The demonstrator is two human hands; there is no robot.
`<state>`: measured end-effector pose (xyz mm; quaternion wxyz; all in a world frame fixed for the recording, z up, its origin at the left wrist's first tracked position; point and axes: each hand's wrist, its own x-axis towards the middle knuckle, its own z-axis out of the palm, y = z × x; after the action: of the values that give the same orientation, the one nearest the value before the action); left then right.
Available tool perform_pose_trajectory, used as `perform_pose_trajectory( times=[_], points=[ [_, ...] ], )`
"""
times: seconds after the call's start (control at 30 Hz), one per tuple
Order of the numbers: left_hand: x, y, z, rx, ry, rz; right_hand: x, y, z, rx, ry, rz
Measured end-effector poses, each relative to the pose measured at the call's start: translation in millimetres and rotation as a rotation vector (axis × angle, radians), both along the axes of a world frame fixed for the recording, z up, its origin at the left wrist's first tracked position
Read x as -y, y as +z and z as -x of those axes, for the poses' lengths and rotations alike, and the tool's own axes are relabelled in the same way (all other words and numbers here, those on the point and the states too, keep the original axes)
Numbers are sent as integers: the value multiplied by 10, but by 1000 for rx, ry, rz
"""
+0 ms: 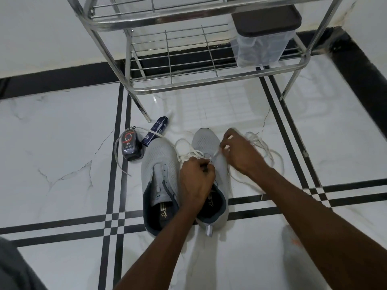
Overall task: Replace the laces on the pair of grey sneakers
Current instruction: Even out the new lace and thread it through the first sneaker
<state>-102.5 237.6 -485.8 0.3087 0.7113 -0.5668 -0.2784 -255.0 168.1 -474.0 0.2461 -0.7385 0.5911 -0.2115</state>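
Both grey sneakers sit side by side on the floor (62, 143), toes at 12. Left hand (195, 181) is curled tight on the white lace (189, 154) over the right shoe (209, 143); right hand (238, 151) pinches the lace tip at 1 o'clock. Left shoe (160, 164) is unlaced, w/ a shoe rack (188, 80) further out at 12.

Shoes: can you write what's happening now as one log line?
step: lacing | right sneaker: both hands on white lace | left sneaker: unlaced | left hand | right hand

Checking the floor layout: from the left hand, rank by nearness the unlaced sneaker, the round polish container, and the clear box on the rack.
1. Unlaced sneaker, right beside the left hand.
2. Round polish container, farther left on the floor.
3. Clear box, up on the rack.
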Motion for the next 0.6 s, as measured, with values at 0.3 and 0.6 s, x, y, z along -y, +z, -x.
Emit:
perform_pose_trajectory(
  times=[0.3, 0.6],
  points=[
    [-4, 1, -42, -56, 30, -11, 70, 239, 270, 98, -279, -50],
    [21, 3, -54, -33, 19, 0, 11, -45, -1, 6, -120, 4]
  ],
)
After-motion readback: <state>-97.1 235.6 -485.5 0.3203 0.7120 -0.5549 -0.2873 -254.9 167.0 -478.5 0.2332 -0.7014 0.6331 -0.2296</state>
